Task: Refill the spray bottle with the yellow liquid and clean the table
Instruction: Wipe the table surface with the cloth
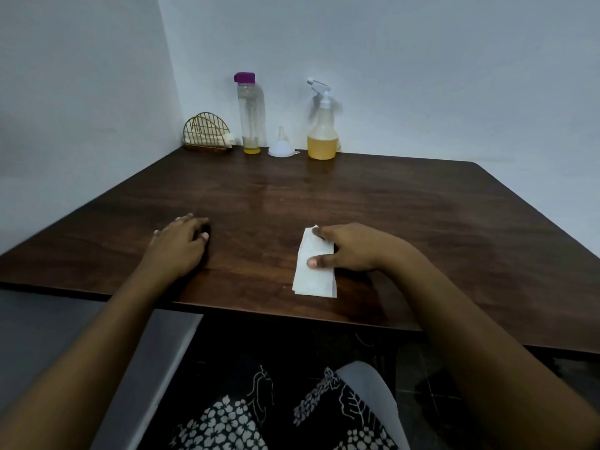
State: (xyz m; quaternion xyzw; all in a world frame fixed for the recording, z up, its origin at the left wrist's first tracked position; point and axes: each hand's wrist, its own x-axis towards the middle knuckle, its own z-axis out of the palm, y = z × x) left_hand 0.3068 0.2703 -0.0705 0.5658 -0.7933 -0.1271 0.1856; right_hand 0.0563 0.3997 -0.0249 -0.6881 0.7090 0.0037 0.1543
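Observation:
A spray bottle (322, 125) with a white trigger head stands at the back of the dark wooden table (389, 206), its lower part filled with yellow liquid. Left of it an upturned white funnel (281, 145) sits on the tabletop. Further left a tall clear bottle (248, 113) with a purple cap holds a thin layer of yellow liquid. Near the front edge lies a folded white tissue (312, 277); my right hand (347, 246) presses flat on its upper part, thumb and fingers on the paper. My left hand (180, 241) rests on the bare tabletop, fingers loosely bent.
A gold wire napkin holder (207, 133) with tissues stands in the back left corner against the wall. The table's front edge runs just below my hands, with a grey seat (97, 336) and dark floor beneath.

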